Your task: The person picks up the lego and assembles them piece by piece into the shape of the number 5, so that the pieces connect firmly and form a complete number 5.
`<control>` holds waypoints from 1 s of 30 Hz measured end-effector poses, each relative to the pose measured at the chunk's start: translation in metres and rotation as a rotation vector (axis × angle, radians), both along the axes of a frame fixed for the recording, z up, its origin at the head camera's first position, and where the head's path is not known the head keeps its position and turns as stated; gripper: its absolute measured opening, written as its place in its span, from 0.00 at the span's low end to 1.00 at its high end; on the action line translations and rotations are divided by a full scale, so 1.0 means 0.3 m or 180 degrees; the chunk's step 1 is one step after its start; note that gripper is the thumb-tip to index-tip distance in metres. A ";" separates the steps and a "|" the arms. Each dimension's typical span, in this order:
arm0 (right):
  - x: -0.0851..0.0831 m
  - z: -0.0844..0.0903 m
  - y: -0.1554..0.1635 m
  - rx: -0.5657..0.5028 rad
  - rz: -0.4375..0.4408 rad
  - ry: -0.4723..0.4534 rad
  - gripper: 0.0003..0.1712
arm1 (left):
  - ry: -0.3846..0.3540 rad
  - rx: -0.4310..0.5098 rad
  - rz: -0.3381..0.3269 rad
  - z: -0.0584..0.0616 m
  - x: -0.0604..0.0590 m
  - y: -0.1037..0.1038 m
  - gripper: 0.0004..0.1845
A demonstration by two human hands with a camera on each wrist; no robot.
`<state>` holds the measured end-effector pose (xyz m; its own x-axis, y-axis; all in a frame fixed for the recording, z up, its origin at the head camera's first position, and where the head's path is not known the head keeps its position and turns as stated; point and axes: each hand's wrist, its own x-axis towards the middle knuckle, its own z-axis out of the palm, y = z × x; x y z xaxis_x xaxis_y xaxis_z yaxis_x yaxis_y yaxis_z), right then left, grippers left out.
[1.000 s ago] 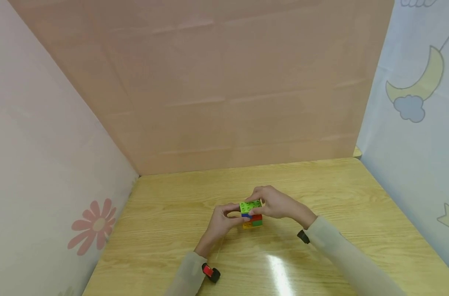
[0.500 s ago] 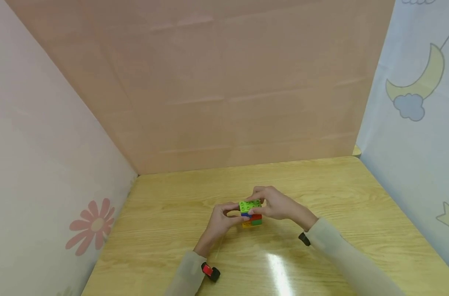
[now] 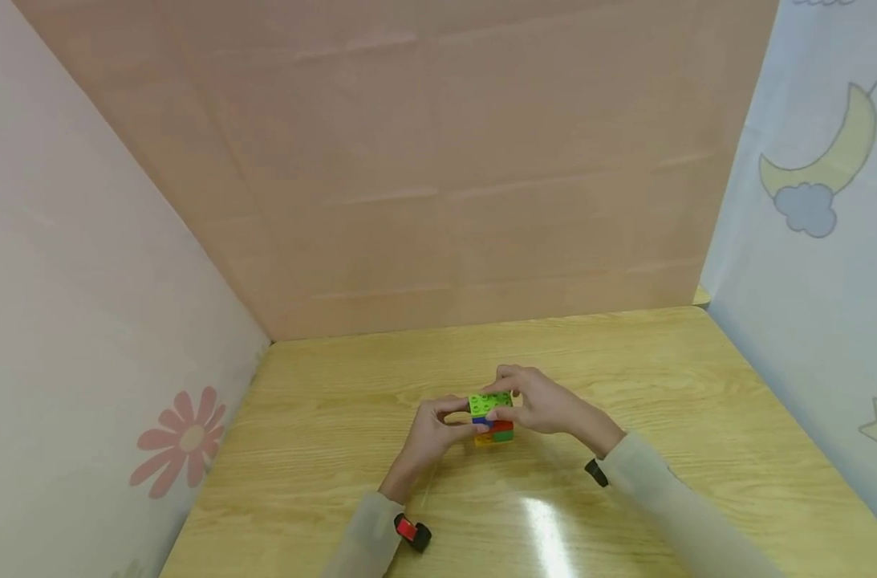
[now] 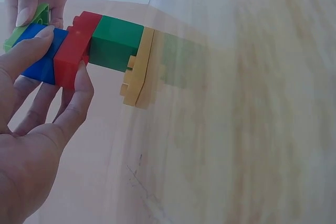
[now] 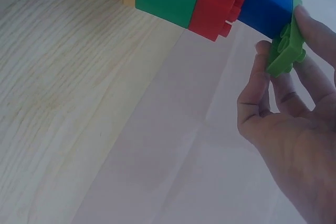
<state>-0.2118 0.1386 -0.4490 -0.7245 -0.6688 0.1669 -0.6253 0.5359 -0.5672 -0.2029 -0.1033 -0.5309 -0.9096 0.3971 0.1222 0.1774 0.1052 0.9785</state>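
Note:
A small stack of toy bricks [image 3: 492,424] stands on the wooden table [image 3: 626,369]: yellow plate at the bottom, then green [image 4: 115,43], red [image 4: 73,51] and blue [image 4: 39,51] bricks, with a light green plate [image 3: 489,400] on top. My left hand [image 3: 438,432] grips the stack's left side, thumb and fingers round the red and blue bricks. My right hand [image 3: 542,401] pinches the light green plate [image 5: 286,45] from the right, on top of the blue brick [image 5: 265,3].
Pink panels close off the back and left of the table, and a pale blue panel with a moon and cloud [image 3: 814,181] closes the right. Wrist cameras [image 3: 412,531] sit on both sleeves.
Hands and stack have stayed almost in place; the right hand's fingers have settled a little lower on the light green plate.

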 end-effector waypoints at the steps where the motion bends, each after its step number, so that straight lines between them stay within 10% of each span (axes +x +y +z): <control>1: 0.000 -0.001 0.001 -0.0020 -0.0002 0.0007 0.21 | 0.0003 -0.0001 -0.0002 0.001 -0.001 0.001 0.20; 30: 0.010 -0.055 0.020 -0.0409 -0.0186 -0.0184 0.24 | -0.0072 -0.0083 0.0052 0.007 0.005 -0.001 0.20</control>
<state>-0.2089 0.1445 -0.4654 -0.7724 -0.6011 0.2053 -0.5596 0.4911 -0.6676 -0.2015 -0.1037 -0.5287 -0.9184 0.3850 0.0912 0.1532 0.1333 0.9792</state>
